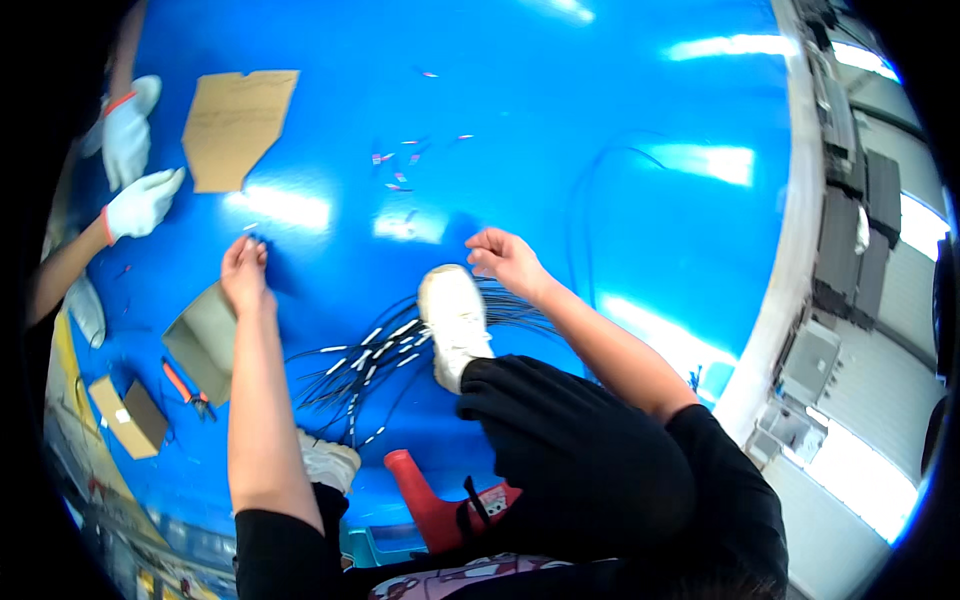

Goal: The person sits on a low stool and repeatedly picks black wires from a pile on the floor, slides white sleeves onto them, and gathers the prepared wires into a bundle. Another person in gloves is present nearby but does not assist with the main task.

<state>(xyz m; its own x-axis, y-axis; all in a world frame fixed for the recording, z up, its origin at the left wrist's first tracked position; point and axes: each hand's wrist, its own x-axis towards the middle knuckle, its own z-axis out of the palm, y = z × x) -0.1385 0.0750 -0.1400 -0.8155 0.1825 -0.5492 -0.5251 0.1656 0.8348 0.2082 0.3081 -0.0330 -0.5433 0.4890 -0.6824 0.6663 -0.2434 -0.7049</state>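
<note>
My left hand (246, 277) is over the blue floor with its fingers pinched; a small dark bit and a white bit show at the fingertips, too small to name. To the right, my right hand (511, 263) has its fingers curled together just beyond my white shoe (455, 318); whatever they hold, if anything, does not show. A bundle of black cables (385, 352) with white sleeves or labels lies on the floor between my feet, partly under the shoe. Beside my left forearm stands an open cardboard box (203, 341), with red-handled cutters (189, 390) near it.
A red heat gun (425, 505) lies close to my body. A smaller cardboard box (131, 418) is at the lower left. At the upper left, a co-worker's gloved hands (141, 206) are beside a flat cardboard piece (236, 130). Several small red-and-dark pieces (400, 177) lie scattered farther off.
</note>
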